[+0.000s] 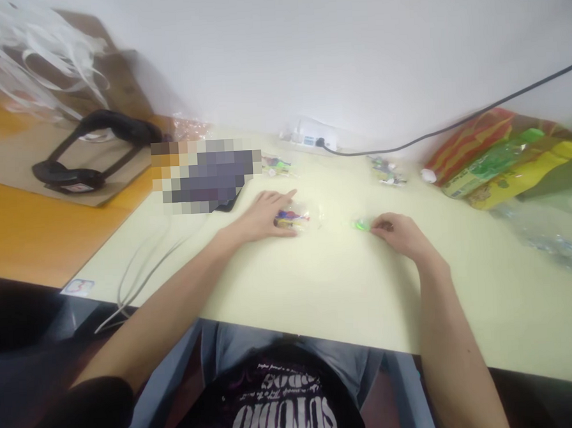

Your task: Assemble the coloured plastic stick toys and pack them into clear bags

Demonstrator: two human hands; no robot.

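Observation:
My left hand (267, 216) rests on the table with its fingers spread around one end of a clear plastic packet (293, 219). Small red, blue and yellow pieces show inside the packet, too blurred to name. Off to the right, my right hand (396, 231) pinches the edge of a small bright green piece (362, 225), which seems to be in clear wrapping and lies low over the table. Its exact kind cannot be made out.
Packets of coloured pieces (279, 166) (388, 171) lie further back. A dark, partly pixelated device (217, 179) stands left. Green and yellow packages (499, 164) are at right, a black cable (407, 145) along the wall. A black frame-like object (73, 174) lies on the orange table.

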